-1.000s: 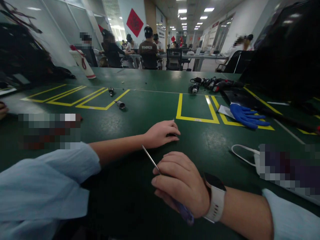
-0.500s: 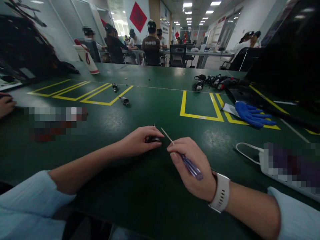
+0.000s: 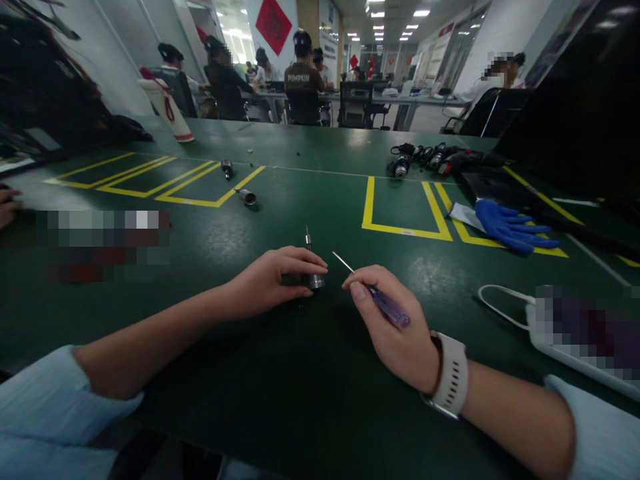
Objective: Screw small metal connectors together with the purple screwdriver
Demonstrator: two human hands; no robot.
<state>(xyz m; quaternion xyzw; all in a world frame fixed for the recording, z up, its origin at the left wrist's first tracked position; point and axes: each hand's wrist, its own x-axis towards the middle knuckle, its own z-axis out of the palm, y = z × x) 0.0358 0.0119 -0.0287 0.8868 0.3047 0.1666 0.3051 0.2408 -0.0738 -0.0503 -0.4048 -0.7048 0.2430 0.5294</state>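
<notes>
My left hand (image 3: 277, 277) grips a round metal part with a thin shaft (image 3: 314, 280) between thumb and fingers. Its slim spindle points away from me above the fingers, and the hand covers much of the body. In my right hand (image 3: 387, 320) is a screwdriver (image 3: 390, 307) with a clear purple handle, its bare blade angled up and left toward the metal part without touching it. A tiny ring-like piece (image 3: 301, 307) lies on the table just below my left fingers. Farther off lie a metal cup-shaped part (image 3: 247, 197) and a small dark metal part (image 3: 227, 170).
Yellow tape (image 3: 407, 232) marks boxes on the green table (image 3: 280, 400). On the right lie a blue glove (image 3: 515, 225), a cabled tool (image 3: 400, 167) and a white-cased device (image 3: 550, 347). A paper cup (image 3: 170, 110) stands back left. Another person's hand (image 3: 7, 205) rests at the left edge.
The metal part has turned, so its spindle and silvery rim now show more. My right hand and the screwdriver have shifted slightly right and away from the part.
</notes>
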